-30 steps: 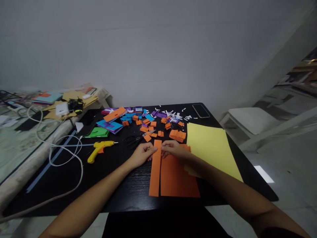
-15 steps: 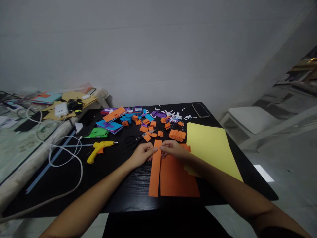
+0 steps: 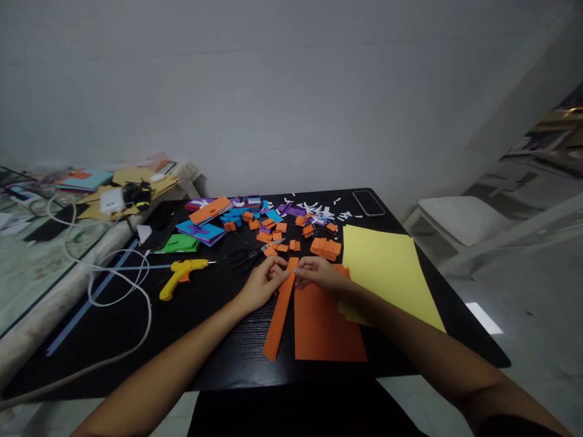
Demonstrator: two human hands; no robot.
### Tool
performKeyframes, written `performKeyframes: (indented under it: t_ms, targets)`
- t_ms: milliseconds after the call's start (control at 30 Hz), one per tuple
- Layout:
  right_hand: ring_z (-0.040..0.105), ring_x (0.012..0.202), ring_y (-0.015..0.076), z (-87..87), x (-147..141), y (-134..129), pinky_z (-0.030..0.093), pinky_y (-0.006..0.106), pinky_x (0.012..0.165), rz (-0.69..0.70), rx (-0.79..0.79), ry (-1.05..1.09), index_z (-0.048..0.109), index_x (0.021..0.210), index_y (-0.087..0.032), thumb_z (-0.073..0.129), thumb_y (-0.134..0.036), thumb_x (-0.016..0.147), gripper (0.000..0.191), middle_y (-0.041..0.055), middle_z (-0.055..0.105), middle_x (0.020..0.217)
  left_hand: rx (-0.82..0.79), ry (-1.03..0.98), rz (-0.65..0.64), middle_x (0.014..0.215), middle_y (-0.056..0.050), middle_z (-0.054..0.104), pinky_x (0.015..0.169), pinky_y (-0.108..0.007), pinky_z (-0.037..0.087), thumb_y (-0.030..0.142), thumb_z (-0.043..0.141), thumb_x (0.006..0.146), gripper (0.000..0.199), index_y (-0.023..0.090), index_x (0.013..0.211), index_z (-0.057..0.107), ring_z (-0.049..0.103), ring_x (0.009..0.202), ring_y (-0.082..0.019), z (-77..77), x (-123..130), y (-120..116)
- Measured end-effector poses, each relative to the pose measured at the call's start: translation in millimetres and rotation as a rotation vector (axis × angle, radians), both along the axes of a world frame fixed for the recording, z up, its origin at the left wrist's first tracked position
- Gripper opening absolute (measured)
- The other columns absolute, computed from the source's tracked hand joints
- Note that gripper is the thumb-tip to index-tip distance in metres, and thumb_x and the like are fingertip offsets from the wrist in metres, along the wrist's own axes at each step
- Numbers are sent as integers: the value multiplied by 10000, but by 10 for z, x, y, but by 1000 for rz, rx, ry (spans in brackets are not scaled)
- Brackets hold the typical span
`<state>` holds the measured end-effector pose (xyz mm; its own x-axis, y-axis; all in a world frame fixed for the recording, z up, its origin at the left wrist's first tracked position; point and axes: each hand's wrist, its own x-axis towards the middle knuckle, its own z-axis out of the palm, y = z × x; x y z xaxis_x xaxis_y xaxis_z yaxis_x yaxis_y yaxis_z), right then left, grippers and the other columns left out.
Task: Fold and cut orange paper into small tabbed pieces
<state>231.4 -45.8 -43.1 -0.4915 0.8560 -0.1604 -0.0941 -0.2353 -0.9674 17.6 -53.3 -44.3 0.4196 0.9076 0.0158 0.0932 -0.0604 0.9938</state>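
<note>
A long orange paper strip (image 3: pixel 281 314) slants toward the table's front edge, its upper end between my two hands. My left hand (image 3: pixel 264 283) pinches its left side with thumb and bent fingers. On the other side, my right hand (image 3: pixel 316 274) holds the strip's top right edge between thumb and fingers. Under my right wrist and just right of the strip lies an orange sheet (image 3: pixel 328 325). Small folded orange pieces (image 3: pixel 281 227) are scattered beyond my hands, and a stack of orange pieces (image 3: pixel 325 248) sits behind my right hand.
Yellow sheets (image 3: pixel 387 267) lie at the right, a phone (image 3: pixel 368 203) at the back. A yellow glue gun (image 3: pixel 175 280) with a white cable (image 3: pixel 149 315) is at the left, near black scissors (image 3: pixel 243 262). Coloured paper stacks (image 3: pixel 200 230) stand behind. A white chair (image 3: pixel 455 218) is beside the table.
The orange strip has tilted, its lower end swinging left, and it looks narrower, turned more on edge. My left hand's fingers have shifted slightly up; my right hand has barely moved.
</note>
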Motion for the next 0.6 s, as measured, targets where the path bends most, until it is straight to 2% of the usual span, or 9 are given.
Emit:
performKeyframes:
  t_ms: [133, 233, 500, 600]
  targets:
    - [711, 640, 145, -20, -1, 8, 591, 283, 675, -13, 1, 10, 678, 823, -161, 880, -594, 698, 495, 17, 731, 688, 18, 16, -41, 720, 30, 625, 552, -222, 466, 542, 674, 919, 422, 169, 1116, 648, 594, 571, -111, 57, -6, -54]
    - [716, 655, 149, -32, -3, 14, 590, 287, 684, -15, 4, 19, 676, 804, -160, 890, -580, 693, 484, 18, 734, 702, 9, 3, -60, 741, 21, 648, 588, -225, 456, 516, 720, 893, 425, 163, 1119, 647, 609, 613, -116, 102, -3, -77]
    - [718, 694, 146, -21, -9, 5, 583, 288, 720, -48, 11, 42, 710, 840, -158, 922, -486, 689, 418, 21, 752, 761, -127, -115, -109, 885, -19, 703, 736, -296, 566, 507, 790, 831, 514, 172, 1144, 558, 712, 771, -170, 136, 45, -86]
    - [725, 712, 147, -30, -9, -4, 585, 288, 729, -68, 1, 60, 714, 851, -162, 911, -493, 706, 411, 29, 763, 790, -174, -147, -125, 938, -32, 722, 718, -282, 579, 490, 817, 809, 519, 173, 1125, 556, 711, 753, -153, 163, 50, -83]
